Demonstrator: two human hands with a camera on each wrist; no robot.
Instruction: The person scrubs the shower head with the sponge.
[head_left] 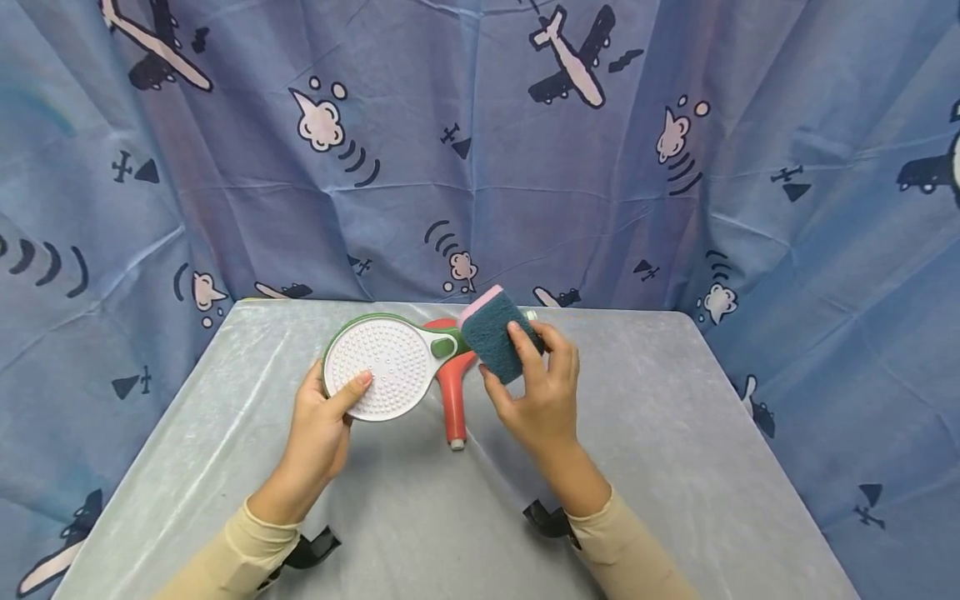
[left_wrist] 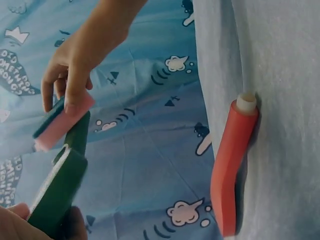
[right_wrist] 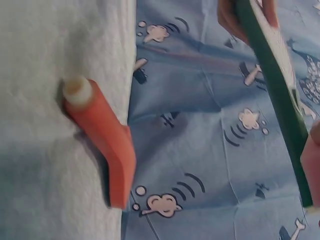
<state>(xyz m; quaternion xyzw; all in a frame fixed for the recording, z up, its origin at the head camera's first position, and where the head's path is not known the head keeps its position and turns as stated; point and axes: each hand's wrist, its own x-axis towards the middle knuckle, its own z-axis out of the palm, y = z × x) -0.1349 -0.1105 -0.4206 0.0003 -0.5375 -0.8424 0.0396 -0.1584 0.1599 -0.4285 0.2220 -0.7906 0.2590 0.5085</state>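
Observation:
My left hand (head_left: 318,421) grips a green shower head (head_left: 381,367) by its round edge, the thumb lying across the white nozzle face. Its handle points right and passes behind a sponge (head_left: 491,337). That sponge has a dark green scouring side and a pink side, and my right hand (head_left: 546,383) pinches it over the handle. In the left wrist view the sponge's pink side (left_wrist: 67,125) lies against the green handle (left_wrist: 78,134). A second shower head, red (head_left: 453,404), rests on the table behind them, its upper part partly hidden by the green one.
A grey-white cloth covers the table (head_left: 660,442). Behind and beside it hangs a blue curtain (head_left: 420,167) printed with planes and clouds. Black straps (head_left: 313,550) are on both wrists.

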